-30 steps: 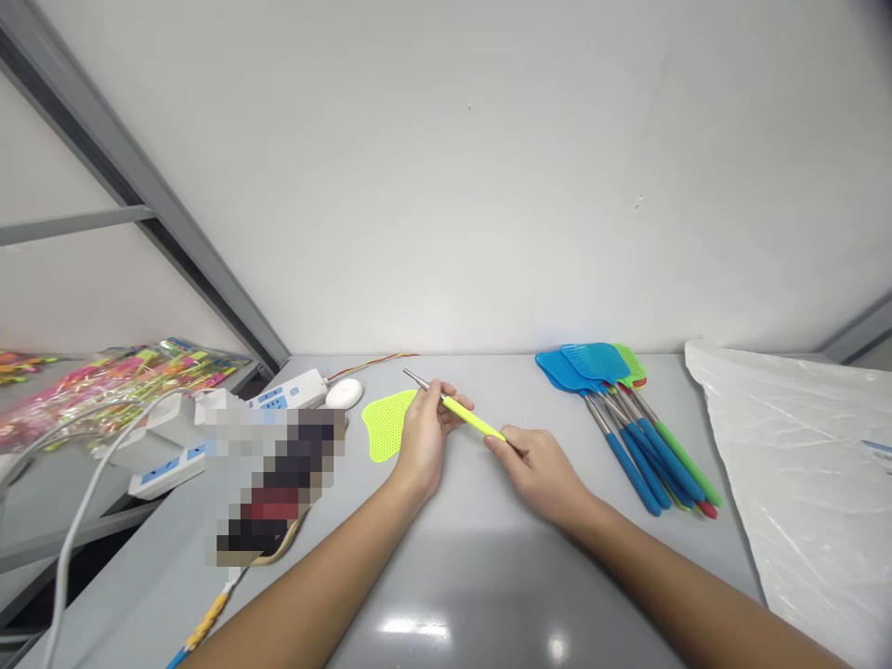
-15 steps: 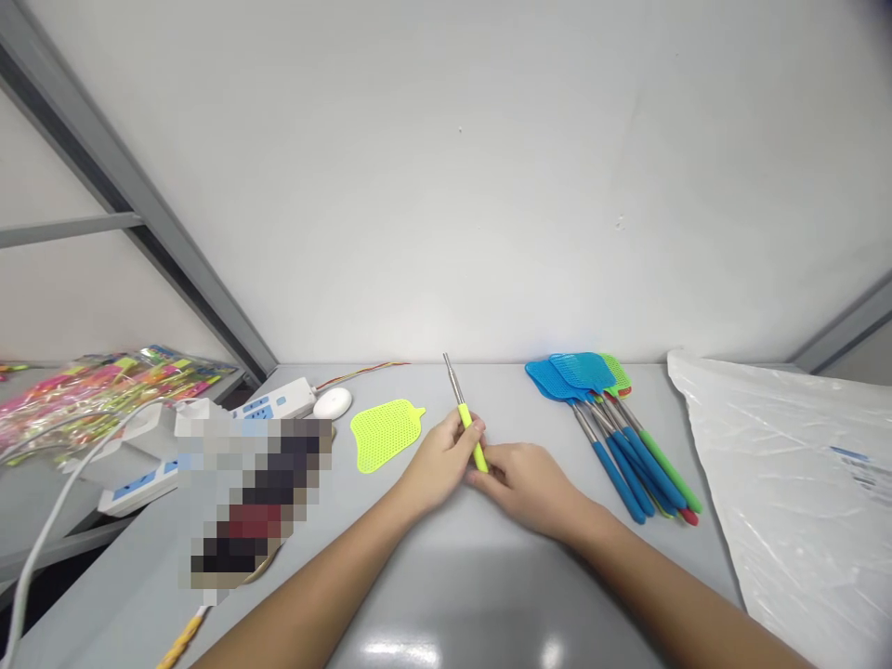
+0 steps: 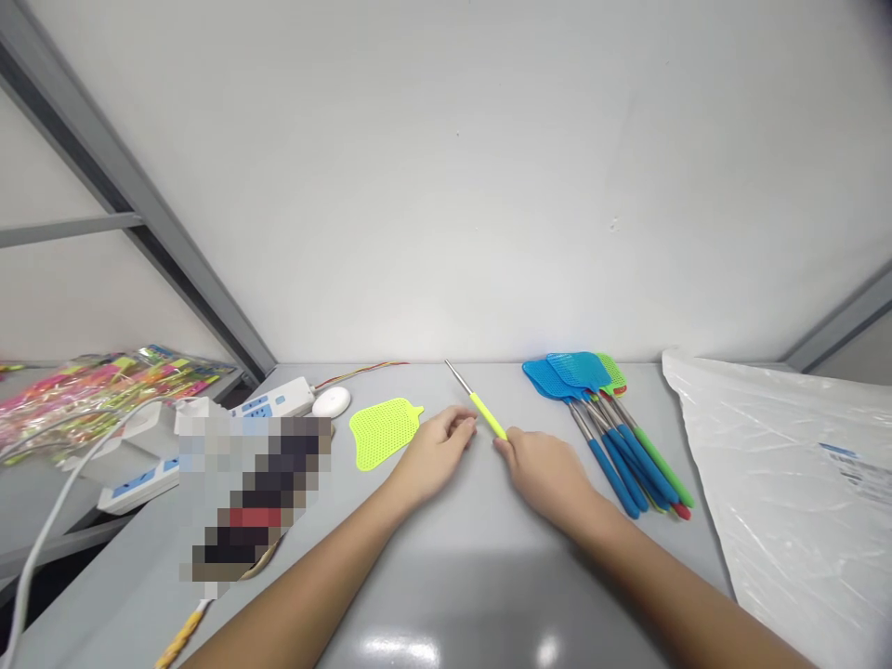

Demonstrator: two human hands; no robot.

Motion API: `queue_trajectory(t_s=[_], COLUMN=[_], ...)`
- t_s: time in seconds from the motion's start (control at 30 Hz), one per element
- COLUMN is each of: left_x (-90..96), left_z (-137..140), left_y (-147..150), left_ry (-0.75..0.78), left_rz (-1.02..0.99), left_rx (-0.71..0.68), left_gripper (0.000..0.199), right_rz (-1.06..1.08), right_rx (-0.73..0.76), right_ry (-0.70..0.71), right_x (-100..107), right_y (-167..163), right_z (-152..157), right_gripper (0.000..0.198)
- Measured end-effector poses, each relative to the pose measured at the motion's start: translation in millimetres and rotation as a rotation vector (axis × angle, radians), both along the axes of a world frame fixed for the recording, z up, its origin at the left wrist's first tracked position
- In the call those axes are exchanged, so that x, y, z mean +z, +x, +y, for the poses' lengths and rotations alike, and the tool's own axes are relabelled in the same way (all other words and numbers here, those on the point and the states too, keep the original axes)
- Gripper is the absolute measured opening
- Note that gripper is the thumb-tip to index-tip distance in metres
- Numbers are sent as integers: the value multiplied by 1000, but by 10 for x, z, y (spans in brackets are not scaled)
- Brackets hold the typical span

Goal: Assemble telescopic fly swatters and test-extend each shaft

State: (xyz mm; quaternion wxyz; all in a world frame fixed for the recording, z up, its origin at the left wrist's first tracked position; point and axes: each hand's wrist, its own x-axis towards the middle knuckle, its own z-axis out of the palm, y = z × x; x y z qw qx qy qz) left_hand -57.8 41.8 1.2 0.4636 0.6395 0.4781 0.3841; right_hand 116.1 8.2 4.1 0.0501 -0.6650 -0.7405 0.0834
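Note:
My right hand [image 3: 547, 469] is closed around the lower end of a fly swatter handle [image 3: 487, 415]. The handle has a yellow-green grip and a thin metal rod pointing away from me to the left. To its left is my left hand [image 3: 442, 443], empty, with loosely bent fingers apart from the handle. A yellow-green perforated swatter head [image 3: 385, 432] lies flat beside the left hand, its short neck pointing right. On the right lies a pile of swatters with blue heads [image 3: 578, 370] and blue grips [image 3: 613, 474], plus a green grip [image 3: 665, 472].
A white plastic bag [image 3: 773, 474] covers the right side of the grey table [image 3: 432, 567]. At left are a power strip [image 3: 275, 400], a round white device [image 3: 332, 402], a pixelated object [image 3: 261, 502] and a white cable [image 3: 34, 548]. Colourful packets [image 3: 104, 390] lie beyond.
My left hand has let go of the handle's grip and moved slightly left. My right hand has taken the grip's end, shifting it right and tilting it further.

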Motion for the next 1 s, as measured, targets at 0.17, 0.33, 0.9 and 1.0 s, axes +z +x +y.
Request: queue_trajectory(t_s=[0.17, 0.33, 0.9, 1.0], left_x=[69, 165, 123, -2], left_z=[-33, 13, -205, -267], left_y=[-40, -120, -83, -3], left_ry=[255, 511, 231, 302], left_rz=[135, 406, 1117, 1099], left_rx=[14, 31, -90, -152], left_gripper=[18, 22, 74, 74], right_rz=[-63, -118, -90, -107], right_rx=[-46, -67, 3, 95], right_ry=[1, 20, 382, 405], right_x=[-8, -1, -146, -273], right_y=[110, 190, 85, -45], right_z=[43, 79, -4, -43], right_gripper=[37, 31, 57, 53])
